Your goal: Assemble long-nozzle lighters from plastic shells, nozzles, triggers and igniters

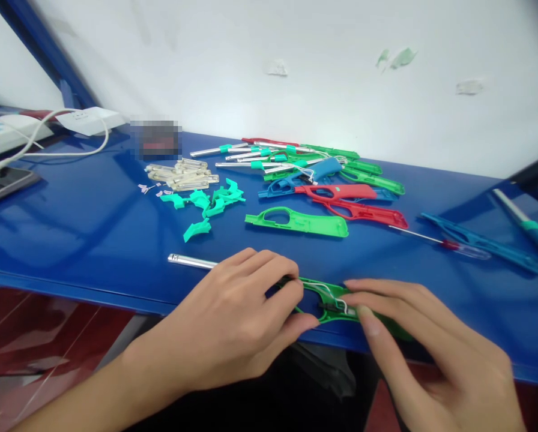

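Observation:
A green lighter-shaped casing half (327, 288) lies near the front edge of the table, with thin white wires and a small dark part inside it. A metal tube (190, 261) sticks out to the left from under my left hand (246, 312). The fingers of my left hand are closed round the casing's left part, over the tube's inner end. My right hand (435, 348) grips the casing's right part, thumb and fingertips beside the wires. Part of the casing is hidden under both hands.
Behind lie a bright green casing half (300, 223), turquoise pieces (215, 201), clear tanks (183, 175), and a pile of metal tubes (246, 155) with red, blue and green casings. A screwdriver (462, 247) and blue casing (485, 243) lie right; a phone (8, 180) and white cable (71, 154) left.

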`<state>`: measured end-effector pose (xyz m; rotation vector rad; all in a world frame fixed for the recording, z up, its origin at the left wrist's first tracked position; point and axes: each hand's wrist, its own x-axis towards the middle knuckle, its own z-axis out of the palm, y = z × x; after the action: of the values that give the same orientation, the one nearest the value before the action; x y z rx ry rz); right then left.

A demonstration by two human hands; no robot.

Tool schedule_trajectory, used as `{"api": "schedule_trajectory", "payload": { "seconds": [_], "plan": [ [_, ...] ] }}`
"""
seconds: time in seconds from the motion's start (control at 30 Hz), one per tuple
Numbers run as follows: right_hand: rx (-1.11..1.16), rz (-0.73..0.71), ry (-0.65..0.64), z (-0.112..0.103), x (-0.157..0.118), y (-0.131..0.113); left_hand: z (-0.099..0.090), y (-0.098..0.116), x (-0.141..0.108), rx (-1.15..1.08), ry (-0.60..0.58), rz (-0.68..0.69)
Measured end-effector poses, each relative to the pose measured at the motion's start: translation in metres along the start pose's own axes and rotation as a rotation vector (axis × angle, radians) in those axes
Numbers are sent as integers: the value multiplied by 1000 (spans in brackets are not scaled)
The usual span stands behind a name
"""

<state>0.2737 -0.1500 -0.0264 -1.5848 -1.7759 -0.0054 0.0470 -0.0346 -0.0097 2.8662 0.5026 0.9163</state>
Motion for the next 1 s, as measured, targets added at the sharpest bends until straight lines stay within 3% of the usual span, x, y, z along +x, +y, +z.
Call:
{"api": "schedule_trajectory", "payload": {
  "seconds": [0.47,1.0],
  "plan": [
    [28,13,-4,-1,-4,3,-4,1,5,66,-174,87],
    [20,4,34,1,-4,0,-3,1,5,65,-133,97]
  ]
}}
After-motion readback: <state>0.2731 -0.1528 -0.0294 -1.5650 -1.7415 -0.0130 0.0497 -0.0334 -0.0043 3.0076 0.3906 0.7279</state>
